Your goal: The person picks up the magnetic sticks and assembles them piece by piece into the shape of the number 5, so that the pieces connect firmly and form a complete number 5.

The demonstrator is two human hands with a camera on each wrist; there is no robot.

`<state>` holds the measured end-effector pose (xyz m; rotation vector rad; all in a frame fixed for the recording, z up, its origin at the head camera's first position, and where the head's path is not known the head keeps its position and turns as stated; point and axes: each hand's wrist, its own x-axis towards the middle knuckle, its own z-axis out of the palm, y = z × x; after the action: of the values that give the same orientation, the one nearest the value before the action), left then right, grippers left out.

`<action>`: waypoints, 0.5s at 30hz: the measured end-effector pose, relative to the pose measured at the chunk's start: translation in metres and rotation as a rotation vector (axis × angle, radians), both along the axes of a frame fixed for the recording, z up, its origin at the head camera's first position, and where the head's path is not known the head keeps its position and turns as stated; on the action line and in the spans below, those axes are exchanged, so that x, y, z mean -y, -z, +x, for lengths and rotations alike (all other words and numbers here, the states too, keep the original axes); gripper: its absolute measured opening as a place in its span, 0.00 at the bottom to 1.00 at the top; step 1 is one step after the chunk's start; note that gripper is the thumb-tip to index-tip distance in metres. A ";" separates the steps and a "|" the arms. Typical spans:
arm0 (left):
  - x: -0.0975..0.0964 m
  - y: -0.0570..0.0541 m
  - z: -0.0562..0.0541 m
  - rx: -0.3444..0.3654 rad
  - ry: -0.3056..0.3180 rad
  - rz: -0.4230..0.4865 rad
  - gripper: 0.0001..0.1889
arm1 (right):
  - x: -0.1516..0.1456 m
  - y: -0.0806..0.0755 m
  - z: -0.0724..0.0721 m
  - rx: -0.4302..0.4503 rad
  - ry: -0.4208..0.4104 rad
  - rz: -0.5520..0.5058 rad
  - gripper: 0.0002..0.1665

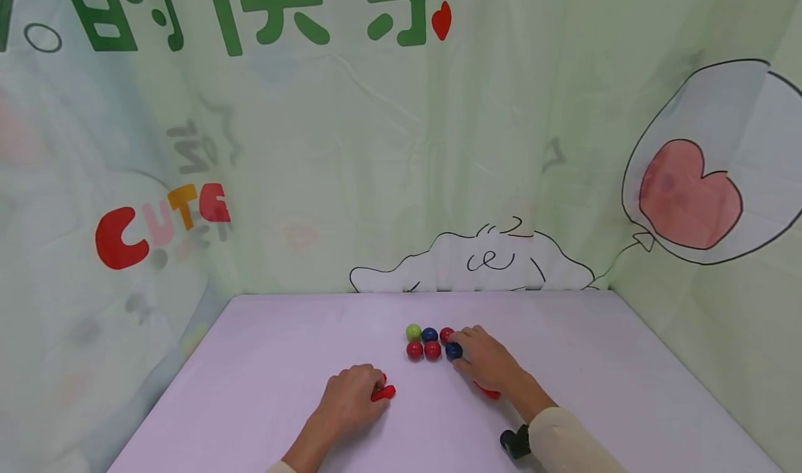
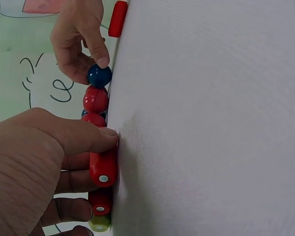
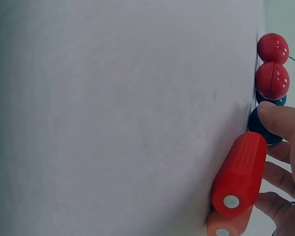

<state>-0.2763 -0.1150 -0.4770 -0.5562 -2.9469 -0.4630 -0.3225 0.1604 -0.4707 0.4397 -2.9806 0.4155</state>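
Observation:
My left hand [image 1: 357, 398] holds a red rod [image 2: 103, 167] with a pale round end, the thumb pressed along it and fingers behind. A second red rod [image 2: 100, 201] lies beside that one, close to the curled fingers. My right hand [image 1: 489, 358] pinches a dark blue ball [image 1: 454, 350] between thumb and fingers, at the right end of the front row. To its left sit two red balls [image 1: 432, 350]. Behind them stand a green ball [image 1: 413, 332], another blue ball [image 1: 429, 335] and a third red ball [image 1: 446, 334].
Below my right palm lie a red rod [image 3: 241, 172] and a lighter red-orange rod [image 3: 230, 223]. A black device [image 1: 515, 442] is at the right sleeve. The pale tabletop [image 1: 282, 334] ends at a printed curtain [image 1: 376, 145] behind and at the sides.

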 end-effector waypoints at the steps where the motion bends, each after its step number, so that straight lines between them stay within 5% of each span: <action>1: 0.000 0.000 0.000 0.001 0.000 0.002 0.10 | 0.000 0.001 -0.001 0.005 0.003 -0.005 0.31; 15: -0.001 0.000 0.001 -0.005 0.008 -0.004 0.09 | 0.005 0.004 -0.001 0.055 0.030 -0.084 0.30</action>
<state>-0.2756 -0.1137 -0.4770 -0.5694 -2.9430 -0.4559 -0.3238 0.1557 -0.4748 0.3812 -3.0045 0.5565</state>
